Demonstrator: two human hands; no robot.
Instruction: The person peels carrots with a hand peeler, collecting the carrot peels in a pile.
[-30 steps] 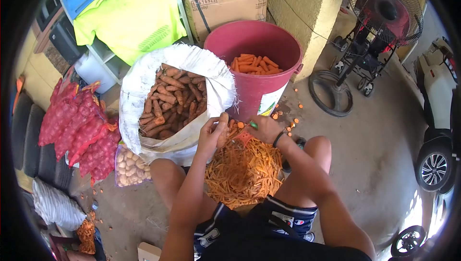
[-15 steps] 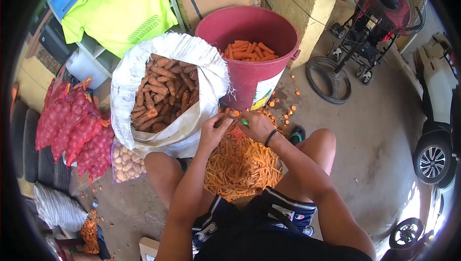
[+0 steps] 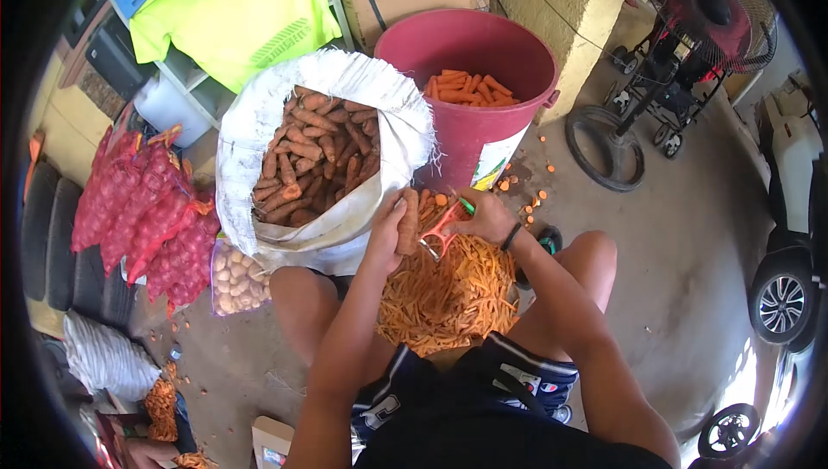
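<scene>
My left hand (image 3: 385, 232) is closed around an unpeeled brown-skinned carrot (image 3: 408, 221), held upright over the peelings. Just to its right, my right hand (image 3: 486, 217) grips an orange peeler (image 3: 442, 232) whose metal blade end points down toward the carrot, with a small gap between them. A green handle-like piece (image 3: 467, 205) also sticks out from the fingers of my right hand; what it belongs to is hidden. Beneath both hands lies a large heap of carrot peelings (image 3: 448, 297) between my legs.
A white sack (image 3: 241, 159) of unpeeled carrots stands front left, beside a red bucket (image 3: 509, 146) holding peeled carrots. Cut carrot ends (image 3: 530, 202) litter the floor. Red mesh bags (image 3: 142, 210) of onions lie left; a fan (image 3: 703, 12) stands right. Another person's leg shows lower left.
The carrot in my left hand has come up into an upright position. My right hand has shifted slightly right, and the peeler shows more plainly. The whole view has shifted a little.
</scene>
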